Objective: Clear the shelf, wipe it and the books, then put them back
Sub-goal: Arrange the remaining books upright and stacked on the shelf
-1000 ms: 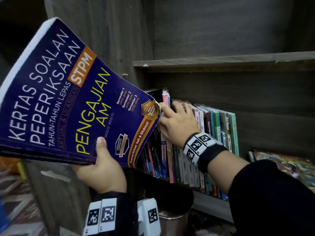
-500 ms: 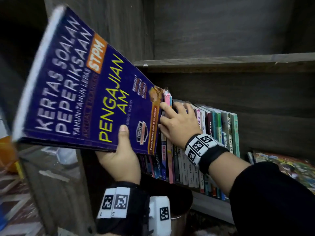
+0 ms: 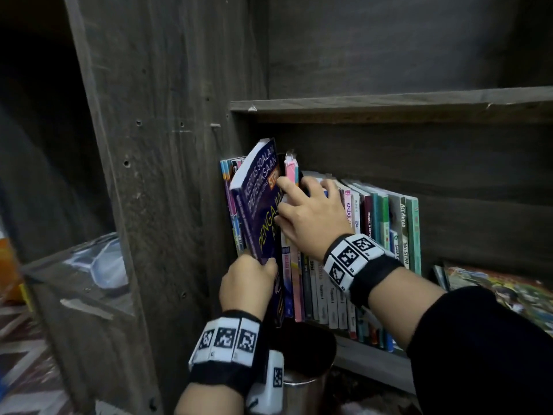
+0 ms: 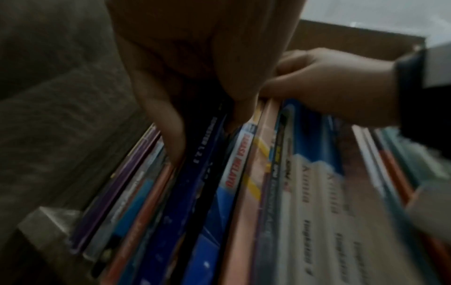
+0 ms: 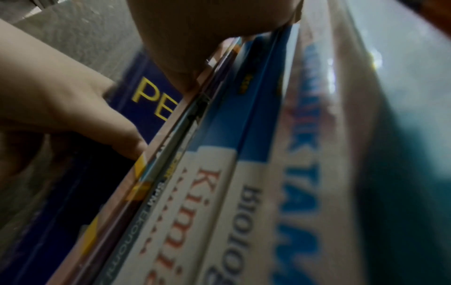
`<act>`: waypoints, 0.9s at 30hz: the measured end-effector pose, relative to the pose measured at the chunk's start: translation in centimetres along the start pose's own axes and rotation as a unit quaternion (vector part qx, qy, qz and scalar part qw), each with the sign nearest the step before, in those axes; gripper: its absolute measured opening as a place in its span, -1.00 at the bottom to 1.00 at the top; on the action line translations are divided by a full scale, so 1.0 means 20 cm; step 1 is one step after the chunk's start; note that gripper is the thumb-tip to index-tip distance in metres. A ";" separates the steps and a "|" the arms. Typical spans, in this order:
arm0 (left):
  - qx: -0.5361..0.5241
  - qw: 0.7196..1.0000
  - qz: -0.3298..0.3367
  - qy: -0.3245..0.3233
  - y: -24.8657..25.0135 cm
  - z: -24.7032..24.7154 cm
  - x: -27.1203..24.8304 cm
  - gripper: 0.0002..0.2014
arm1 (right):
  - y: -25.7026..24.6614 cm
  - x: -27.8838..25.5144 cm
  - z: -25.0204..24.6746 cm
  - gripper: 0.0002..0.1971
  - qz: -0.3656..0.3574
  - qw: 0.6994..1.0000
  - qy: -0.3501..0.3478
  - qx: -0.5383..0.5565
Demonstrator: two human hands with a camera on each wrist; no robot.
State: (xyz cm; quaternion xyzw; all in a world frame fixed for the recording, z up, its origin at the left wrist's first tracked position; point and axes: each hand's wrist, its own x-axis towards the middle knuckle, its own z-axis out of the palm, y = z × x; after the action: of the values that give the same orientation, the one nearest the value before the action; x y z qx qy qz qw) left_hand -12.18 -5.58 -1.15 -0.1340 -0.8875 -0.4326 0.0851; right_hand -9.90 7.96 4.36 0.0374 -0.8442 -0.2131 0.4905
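A thick dark blue exam book (image 3: 259, 205) with yellow and white lettering stands partly slid into the row of books (image 3: 374, 235) on the dark wooden shelf (image 3: 368, 359), near its left end. My left hand (image 3: 250, 277) grips the blue book's lower spine edge; in the left wrist view its fingers (image 4: 171, 138) pinch that spine (image 4: 202, 160). My right hand (image 3: 308, 211) rests on the tops of the books just right of the gap and holds them aside, with its thumb (image 5: 127, 142) against the blue cover (image 5: 149, 96).
The shelf's upright wooden side panel (image 3: 167, 175) stands just left of the books. An upper shelf board (image 3: 389, 103) runs above. A metal bin (image 3: 302, 387) sits below my left wrist. Colourful magazines (image 3: 493, 289) lie flat at the right. A lower side ledge (image 3: 74, 274) is at the left.
My left hand has swung the blue book from flat and raised at the left to upright and pushed it into the gap in the row. The right hand kept holding the books aside.
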 end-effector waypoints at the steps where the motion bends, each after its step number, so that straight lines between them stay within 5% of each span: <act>1: 0.030 0.999 0.002 -0.021 0.03 0.00 0.03 -0.64 | 0.00 0.00 0.00 -0.85 -0.003 1.000 -0.005 -0.001; 5: 0.054 0.991 0.008 -0.120 0.08 -0.05 0.19 -0.68 | -0.01 0.02 -0.01 -0.86 -0.009 1.000 -0.025 0.003; 9: -0.188 0.952 -0.021 -0.239 -0.03 -0.10 0.20 -0.75 | -0.01 0.03 0.00 -0.84 -0.015 0.999 -0.034 0.004; 12: -0.262 0.945 -0.009 -0.195 -0.07 -0.08 0.19 -0.82 | -0.02 0.03 -0.01 -0.83 -0.022 0.999 -0.044 0.011; 20: -0.158 0.983 0.057 -0.078 -0.03 0.03 0.18 -0.74 | -0.05 0.05 -0.04 -0.71 -0.023 0.992 -0.123 0.002; 24: -0.180 0.974 0.134 -0.007 0.01 -0.03 0.15 -0.91 | -0.04 0.05 -0.07 -0.59 -0.034 0.988 -0.152 -0.003; 27: -0.123 0.976 0.176 -0.040 0.04 -0.07 0.13 -0.57 | -0.02 0.06 -0.09 -0.48 -0.040 0.987 -0.152 0.023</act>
State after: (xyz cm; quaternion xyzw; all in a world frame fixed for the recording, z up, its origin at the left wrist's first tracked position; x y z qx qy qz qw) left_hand -14.27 -5.68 0.97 -0.3149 -0.7924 -0.5112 0.1076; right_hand -9.08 6.78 5.95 0.0494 -0.9114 -0.2160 0.3467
